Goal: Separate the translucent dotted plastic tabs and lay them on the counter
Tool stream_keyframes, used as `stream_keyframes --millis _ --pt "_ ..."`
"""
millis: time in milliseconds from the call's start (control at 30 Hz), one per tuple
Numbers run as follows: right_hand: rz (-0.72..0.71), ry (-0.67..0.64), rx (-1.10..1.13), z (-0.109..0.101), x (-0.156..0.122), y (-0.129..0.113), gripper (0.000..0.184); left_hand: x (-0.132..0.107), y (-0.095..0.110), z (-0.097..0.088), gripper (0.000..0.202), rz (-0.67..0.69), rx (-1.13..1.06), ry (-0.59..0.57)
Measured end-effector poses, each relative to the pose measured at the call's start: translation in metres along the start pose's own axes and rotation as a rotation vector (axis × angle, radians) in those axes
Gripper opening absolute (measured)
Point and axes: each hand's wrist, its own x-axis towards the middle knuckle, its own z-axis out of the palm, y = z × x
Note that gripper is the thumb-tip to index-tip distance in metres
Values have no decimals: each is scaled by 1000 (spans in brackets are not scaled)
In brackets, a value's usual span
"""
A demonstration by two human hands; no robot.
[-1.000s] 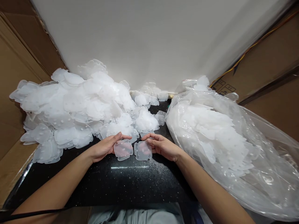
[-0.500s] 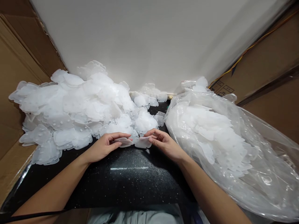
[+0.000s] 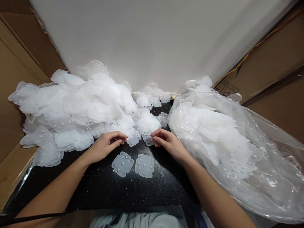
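Two frosted plastic pieces, a left one [image 3: 122,164] and a right one [image 3: 144,165], lie apart and flat on the black speckled tabletop, small raised studs on them. Above the left piece, my left hand [image 3: 105,147] is curved with thumb and fingers apart and nothing between them. Its fingertips are close to the front of the loose pile. My right hand [image 3: 169,144] pinches the edge of another frosted plastic piece [image 3: 147,139] at the front of the small central heap [image 3: 147,122]. Some of its fingers are hidden behind the thumb.
A large pile of similar pieces [image 3: 78,104] covers the table's left and back. On the right, a clear plastic bag [image 3: 268,180] holds many more. Cardboard boxes [image 3: 19,63] flank both sides, and a white wall [image 3: 152,41] stands behind.
The pieces that were in both hands are gone from them, and two pieces now lie on the tabletop in front. My right hand is at another piece by the heap; my left is empty.
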Motion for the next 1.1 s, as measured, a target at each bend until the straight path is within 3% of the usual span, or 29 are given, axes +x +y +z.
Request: stream_keyframes --millis 67,200,300,367,467,567,700,767,867,967,1100 --pt "-84 61 -252 1 1 2 12 2 -4 6 26 86 119 124" --pt "-200 23 -623 5 0 4 20 8 -16 17 32 333 448 29" --pt "-273 64 -743 8 2 6 6 14 -24 22 34 398 621 9" --pt "-318 100 -745 8 2 5 8 18 -27 24 34 420 695 21" --pt "-310 197 -524 7 2 1 12 21 -26 27 28 437 678 48" --pt "-156 239 -88 8 0 -3 21 17 -18 27 20 364 413 112" --pt "145 9 387 13 1 1 36 10 -7 16 17 102 -69 107" --pt "253 -116 515 15 3 4 41 8 -6 9 20 71 -200 46" --pt "313 -171 628 15 5 7 42 8 -9 4 22 64 -218 -17" --pt "325 -165 688 13 6 8 42 9 -10 7 17 43 -67 -1" --pt "337 -166 710 11 6 7 44 7 -7 15 39 48 -70 -4"
